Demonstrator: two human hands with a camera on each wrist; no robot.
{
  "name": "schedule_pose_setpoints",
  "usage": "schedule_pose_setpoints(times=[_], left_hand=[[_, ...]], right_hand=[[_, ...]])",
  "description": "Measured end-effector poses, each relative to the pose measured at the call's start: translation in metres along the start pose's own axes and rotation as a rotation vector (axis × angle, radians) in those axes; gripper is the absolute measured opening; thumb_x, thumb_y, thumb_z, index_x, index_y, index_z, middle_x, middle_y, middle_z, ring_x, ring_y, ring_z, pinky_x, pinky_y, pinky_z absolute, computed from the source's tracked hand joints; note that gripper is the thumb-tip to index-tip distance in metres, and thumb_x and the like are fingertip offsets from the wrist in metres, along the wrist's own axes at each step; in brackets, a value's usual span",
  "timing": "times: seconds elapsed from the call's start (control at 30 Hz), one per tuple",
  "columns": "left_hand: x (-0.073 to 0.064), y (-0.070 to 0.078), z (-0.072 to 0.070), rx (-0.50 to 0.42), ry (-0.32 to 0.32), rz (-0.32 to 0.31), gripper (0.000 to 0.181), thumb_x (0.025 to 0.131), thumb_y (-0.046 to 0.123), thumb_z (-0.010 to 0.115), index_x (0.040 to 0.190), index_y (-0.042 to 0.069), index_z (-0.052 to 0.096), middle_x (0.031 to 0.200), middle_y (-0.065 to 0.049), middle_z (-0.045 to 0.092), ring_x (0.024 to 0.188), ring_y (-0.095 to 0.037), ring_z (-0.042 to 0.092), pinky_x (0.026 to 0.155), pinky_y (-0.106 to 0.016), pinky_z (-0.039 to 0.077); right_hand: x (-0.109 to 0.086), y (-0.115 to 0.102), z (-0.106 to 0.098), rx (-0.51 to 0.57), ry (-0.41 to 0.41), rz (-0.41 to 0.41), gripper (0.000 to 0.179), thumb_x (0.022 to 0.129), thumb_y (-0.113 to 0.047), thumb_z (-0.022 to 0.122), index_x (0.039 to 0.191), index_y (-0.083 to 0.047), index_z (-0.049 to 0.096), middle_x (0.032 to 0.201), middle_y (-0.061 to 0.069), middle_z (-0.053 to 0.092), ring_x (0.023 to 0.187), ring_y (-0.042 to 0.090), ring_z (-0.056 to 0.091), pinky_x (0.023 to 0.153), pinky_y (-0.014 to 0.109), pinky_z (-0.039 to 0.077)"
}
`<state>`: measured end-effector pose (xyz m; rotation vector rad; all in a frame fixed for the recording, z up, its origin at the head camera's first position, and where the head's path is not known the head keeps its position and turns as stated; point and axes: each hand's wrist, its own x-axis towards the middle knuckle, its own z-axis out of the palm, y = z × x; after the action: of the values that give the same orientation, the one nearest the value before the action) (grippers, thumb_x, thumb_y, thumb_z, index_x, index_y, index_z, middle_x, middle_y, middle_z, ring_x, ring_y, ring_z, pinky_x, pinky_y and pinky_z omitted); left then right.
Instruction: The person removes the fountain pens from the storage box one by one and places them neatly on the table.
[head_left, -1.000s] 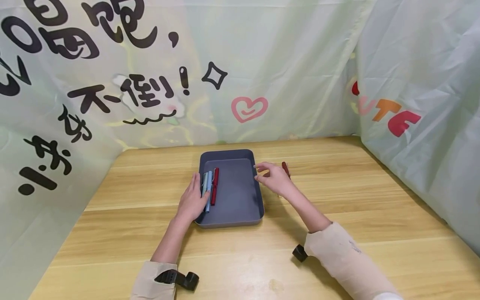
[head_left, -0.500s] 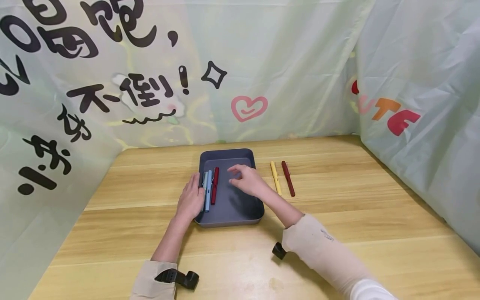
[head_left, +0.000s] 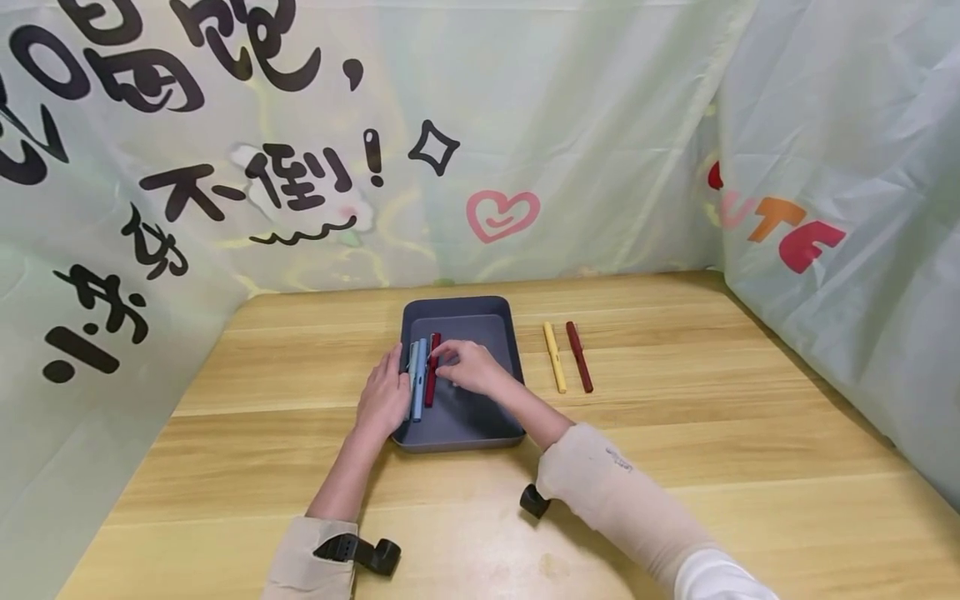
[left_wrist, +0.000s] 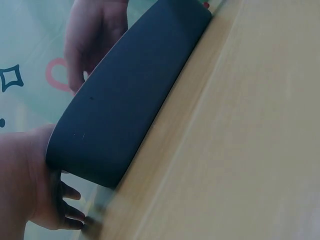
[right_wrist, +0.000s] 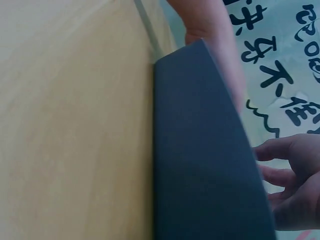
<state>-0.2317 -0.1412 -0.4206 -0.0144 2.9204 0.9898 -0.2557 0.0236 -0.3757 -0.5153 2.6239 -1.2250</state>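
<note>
In the head view a dark grey tray [head_left: 480,421] lies on the wooden table. My left hand [head_left: 384,400] holds its left wall, fingers outside and thumb side over the rim; the left wrist view shows those fingers along the outer wall. Inside the tray, a pale green pen [head_left: 412,357], a light blue pen [head_left: 420,392] and a red pen [head_left: 431,390] lie side by side near that wall. My right hand [head_left: 472,367] is over the tray, its loosely bent fingertips at the red pen. Whether they touch it is hard to tell.
To the right of the tray, a yellow pen [head_left: 555,358] and a dark red pen [head_left: 580,358] lie on the table [head_left: 675,400]. Printed cloth [head_left: 600,150] hangs behind the table and along both sides.
My right hand has moved left from beside the yellow pen, across the tray's right rim, to the red pen. The left hand stays at the tray; the pens keep their places.
</note>
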Motion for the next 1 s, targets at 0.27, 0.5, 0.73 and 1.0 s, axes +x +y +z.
schedule_pose_setpoints(times=[0.27,0.5,0.73,1.0], left_hand=[[0.001,0.000,0.000,0.007,0.007,0.012,0.054,0.099,0.023,0.027,0.149,0.013,0.009,0.149,-0.017,0.017,0.133,-0.038,0.017,0.104,-0.054,0.017],[0.000,0.000,-0.001,0.013,0.025,0.027,0.054,0.099,0.022,0.029,0.148,0.011,0.011,0.148,-0.017,0.022,0.131,-0.036,0.023,0.103,-0.052,0.021],[0.000,0.000,0.000,0.011,0.023,0.027,0.054,0.099,0.022,0.027,0.149,0.011,0.011,0.148,-0.017,0.021,0.132,-0.040,0.018,0.105,-0.052,0.017],[0.001,-0.001,0.001,0.017,0.026,0.016,0.053,0.099,0.023,0.027,0.149,0.012,0.011,0.149,-0.015,0.020,0.133,-0.040,0.017,0.105,-0.052,0.016]], right_hand=[[0.008,0.007,0.015,-0.031,-0.049,0.025,0.025,0.086,-0.009,0.063,0.112,-0.008,0.064,0.078,0.007,0.058,0.055,0.020,0.060,0.051,0.025,0.045],[0.010,0.011,0.023,-0.064,-0.066,0.019,0.022,0.087,-0.010,0.063,0.109,-0.007,0.064,0.065,0.004,0.056,0.047,0.014,0.053,0.048,0.024,0.043],[0.008,0.012,0.024,-0.171,-0.022,-0.037,0.020,0.083,-0.011,0.068,0.101,-0.004,0.064,0.070,0.003,0.055,0.056,0.014,0.052,0.052,0.023,0.041],[0.006,0.014,0.020,-0.228,-0.006,0.007,0.023,0.076,-0.012,0.076,0.094,-0.007,0.063,0.076,0.004,0.051,0.070,0.018,0.049,0.057,0.024,0.042]])
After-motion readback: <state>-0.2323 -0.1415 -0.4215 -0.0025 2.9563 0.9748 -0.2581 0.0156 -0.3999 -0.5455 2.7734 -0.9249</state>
